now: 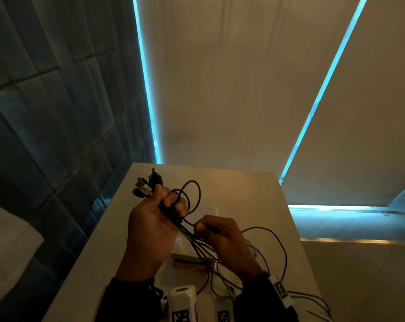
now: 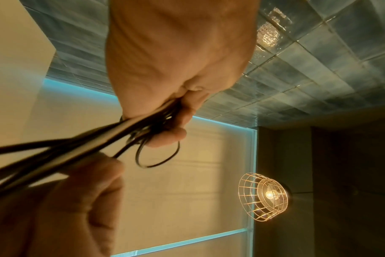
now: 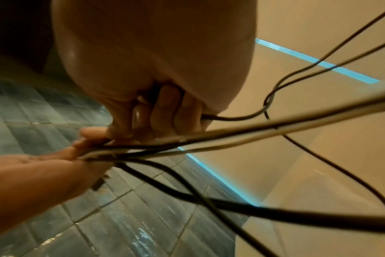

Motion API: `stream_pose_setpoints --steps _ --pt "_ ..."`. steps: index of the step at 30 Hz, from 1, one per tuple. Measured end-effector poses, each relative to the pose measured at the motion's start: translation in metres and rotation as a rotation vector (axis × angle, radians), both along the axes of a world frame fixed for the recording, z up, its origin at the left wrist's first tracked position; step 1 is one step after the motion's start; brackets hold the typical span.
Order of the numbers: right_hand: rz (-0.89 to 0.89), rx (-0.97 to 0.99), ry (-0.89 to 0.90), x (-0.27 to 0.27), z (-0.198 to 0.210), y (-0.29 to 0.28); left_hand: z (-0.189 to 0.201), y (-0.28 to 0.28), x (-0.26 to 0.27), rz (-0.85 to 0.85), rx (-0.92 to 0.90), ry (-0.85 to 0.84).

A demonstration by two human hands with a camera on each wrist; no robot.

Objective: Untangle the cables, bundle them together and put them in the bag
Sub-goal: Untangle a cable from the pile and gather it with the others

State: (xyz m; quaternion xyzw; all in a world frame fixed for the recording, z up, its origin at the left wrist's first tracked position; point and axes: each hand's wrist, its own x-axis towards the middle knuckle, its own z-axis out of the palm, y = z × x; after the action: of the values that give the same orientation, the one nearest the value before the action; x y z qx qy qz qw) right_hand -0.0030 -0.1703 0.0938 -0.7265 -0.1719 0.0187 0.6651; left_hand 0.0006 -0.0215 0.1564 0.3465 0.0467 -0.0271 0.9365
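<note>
Nearest the head camera, two white tagged blocks [image 1: 183,304] sit at the 6 o'clock edge of the frame, cut off below; dark sleeves [image 1: 129,296] cover both forearms.

Slack cables [image 1: 276,249] trail over the pale counter [image 1: 250,189] toward 4–5 o'clock, some running out of frame at the lower right. Individual strands cannot be separated there; they overlap and the light is dim.

Right hand [image 1: 227,240]: fingers curled into a fist around a few dark strands just below the left hand. In the right wrist view the curled fingers [image 3: 163,111] hide the gripped strand, and one thin cable leaves the fist at 3 o'clock.

Left hand [image 1: 155,219]: raised above the counter, closed round the gathered cable bundle [image 1: 185,226]. Plug ends [image 1: 145,184] fan out of the top of the fist toward 11 o'clock; their connector types are too small to tell. A loop [image 1: 192,196] stands out of the fingers toward 1 o'clock. The left wrist view shows the same loop and blurred strands leaving at 8 o'clock.

Under the hands lies a flat pale thing [image 1: 187,256], mostly hidden; cannot tell whether it is the bag.

Beyond: dark tiled wall [image 1: 45,112] at 9 o'clock, pale blinds [image 1: 231,89] edged in blue light at 12 o'clock. A wire-caged lamp [image 2: 264,196] shows in the left wrist view only.
</note>
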Motion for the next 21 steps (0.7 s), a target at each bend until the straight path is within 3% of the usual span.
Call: stream_pose_setpoints --steps 8,21 --pt "-0.135 -0.151 0.062 0.015 -0.040 -0.012 -0.001 0.002 -0.002 0.034 0.015 -0.078" --pt "-0.198 -0.334 0.132 0.028 -0.078 -0.020 0.000 0.007 0.001 0.053 0.036 -0.054"
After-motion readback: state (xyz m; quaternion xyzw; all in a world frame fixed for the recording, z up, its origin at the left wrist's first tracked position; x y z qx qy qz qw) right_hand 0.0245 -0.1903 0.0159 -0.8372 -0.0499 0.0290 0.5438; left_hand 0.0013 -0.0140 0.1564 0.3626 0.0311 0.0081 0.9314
